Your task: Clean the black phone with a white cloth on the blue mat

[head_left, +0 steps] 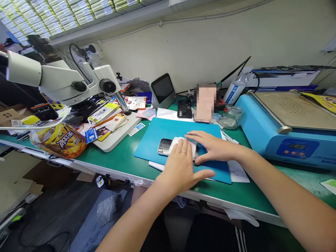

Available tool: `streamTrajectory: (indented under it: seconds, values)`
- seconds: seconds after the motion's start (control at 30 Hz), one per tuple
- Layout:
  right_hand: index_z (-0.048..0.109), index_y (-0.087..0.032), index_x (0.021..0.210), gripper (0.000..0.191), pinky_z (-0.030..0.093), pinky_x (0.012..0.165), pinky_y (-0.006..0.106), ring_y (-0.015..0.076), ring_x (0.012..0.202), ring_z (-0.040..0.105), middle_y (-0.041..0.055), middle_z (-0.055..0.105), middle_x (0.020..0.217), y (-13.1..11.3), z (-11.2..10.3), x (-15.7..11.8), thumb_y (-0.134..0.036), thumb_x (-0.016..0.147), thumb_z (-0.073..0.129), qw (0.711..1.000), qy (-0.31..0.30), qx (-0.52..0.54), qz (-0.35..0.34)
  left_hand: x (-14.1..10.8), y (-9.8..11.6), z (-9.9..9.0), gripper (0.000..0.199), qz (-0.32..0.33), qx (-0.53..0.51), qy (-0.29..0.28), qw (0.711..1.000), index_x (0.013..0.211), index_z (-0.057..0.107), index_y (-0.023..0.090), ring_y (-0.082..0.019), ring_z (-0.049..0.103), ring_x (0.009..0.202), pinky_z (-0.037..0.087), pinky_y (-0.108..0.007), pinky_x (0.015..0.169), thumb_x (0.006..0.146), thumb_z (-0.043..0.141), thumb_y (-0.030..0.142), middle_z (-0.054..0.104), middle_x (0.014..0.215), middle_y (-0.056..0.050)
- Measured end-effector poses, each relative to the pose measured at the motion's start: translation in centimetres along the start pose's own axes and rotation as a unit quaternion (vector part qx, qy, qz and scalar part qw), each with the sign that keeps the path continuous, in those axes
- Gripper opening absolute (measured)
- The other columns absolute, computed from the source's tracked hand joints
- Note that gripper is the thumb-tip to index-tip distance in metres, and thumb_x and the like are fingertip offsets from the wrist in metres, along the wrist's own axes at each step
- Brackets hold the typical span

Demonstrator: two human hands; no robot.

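Smartphone (164,147), one, dark-faced with a pale rim: lying flat on a blue mat (157,131), at the front of the bench before the person. Long axis runs left to right across the view, the right end slightly nearer the person. Which end is the top cannot be told; the middle is covered.

White wipe (176,140), crumpled: on the smartphone's middle, beneath the left hand's fingers.

Left hand (181,162): fingers straight and close together, laid flat on the wipe; thumb stretched out to the right; a ring on one finger.

Right hand (215,146): spread wide about the smartphone's right end, thumb at the near corner, fingers toward the far edge; how firmly it bears there cannot be told.

Surface: green workbench (118,157); paper sheets (237,173) partly under the mat. To the left, a stereo microscope (63,78), its white base strewn with cards and booklets, and a yellow-capped bottle of amber drink (60,145). Behind the mat, a smart display (162,91), a black phone (184,109), a lidded glass jar (231,117). To the right, a blue heating plate (262,133) with digital readout.

Room: pale wall (210,42) with a cable run; stacked packets (86,14) upper left; dark floor (52,189) lower left.
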State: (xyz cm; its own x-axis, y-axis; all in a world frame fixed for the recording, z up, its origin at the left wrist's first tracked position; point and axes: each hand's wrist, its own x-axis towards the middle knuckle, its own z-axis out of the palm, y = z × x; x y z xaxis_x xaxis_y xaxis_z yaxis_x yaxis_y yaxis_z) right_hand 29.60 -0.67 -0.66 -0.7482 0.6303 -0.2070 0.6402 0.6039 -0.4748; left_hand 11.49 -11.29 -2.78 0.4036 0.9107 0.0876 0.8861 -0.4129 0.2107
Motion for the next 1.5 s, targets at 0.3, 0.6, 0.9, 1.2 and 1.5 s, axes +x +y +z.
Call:
streamTrajectory:
  seconds: [0.3,0.6,0.9,1.2,1.5]
  values:
    - [0.032,-0.032,0.161,0.107,0.026,0.120,0.065,0.0470,0.152,0.024,0.0120,0.028,0.169,0.5,0.1,0.0,-0.075,0.072,0.072,1.000,0.012,-0.001,-0.018,-1.8,-4.4,-0.5,0.098,-0.005,-0.003,-0.003,1.000,0.158,0.031,0.001,-0.034,0.018,0.157,0.024,-0.048,0.127,0.099,0.021,0.079,0.025,0.167,-0.021]
    - [0.033,-0.025,0.161,0.111,0.024,0.124,0.057,0.0436,0.154,0.022,0.0140,0.027,0.169,0.3,0.1,0.1,-0.075,0.070,0.073,1.000,0.004,0.006,-0.002,0.0,-1.0,-0.3,0.109,0.003,-0.007,-0.006,1.000,0.156,0.031,-0.005,-0.036,0.018,0.157,0.022,-0.048,0.127,0.094,0.025,0.084,0.025,0.165,-0.028]
    - [0.031,-0.027,0.162,0.108,0.025,0.122,0.064,0.0465,0.153,0.021,0.0137,0.026,0.170,0.5,0.1,0.0,-0.073,0.073,0.071,1.000,0.005,-0.003,-0.010,-1.2,-2.7,-0.4,0.099,0.038,-0.030,-0.013,0.999,0.158,0.032,0.001,-0.032,0.018,0.157,0.023,-0.046,0.128,0.098,0.023,0.079,0.025,0.167,-0.020]
    - [0.032,-0.027,0.161,0.111,0.026,0.122,0.063,0.0466,0.153,0.021,0.0139,0.027,0.169,0.0,-0.1,-0.1,-0.077,0.070,0.071,1.000,0.003,0.005,-0.002,-0.4,-2.8,-0.7,0.105,-0.008,-0.003,-0.023,1.000,0.157,0.030,-0.006,-0.035,0.016,0.157,0.020,-0.048,0.128,0.097,0.024,0.081,0.024,0.165,-0.027]
    - [0.032,-0.024,0.161,0.109,0.026,0.123,0.061,0.0435,0.154,0.021,0.0152,0.027,0.169,0.2,0.1,0.2,-0.076,0.073,0.070,1.000,0.004,-0.018,0.002,-0.5,-1.8,-0.5,0.100,0.063,-0.042,-0.010,0.997,0.156,0.034,0.000,-0.031,0.021,0.157,0.020,-0.043,0.128,0.098,0.020,0.080,0.028,0.166,-0.021]
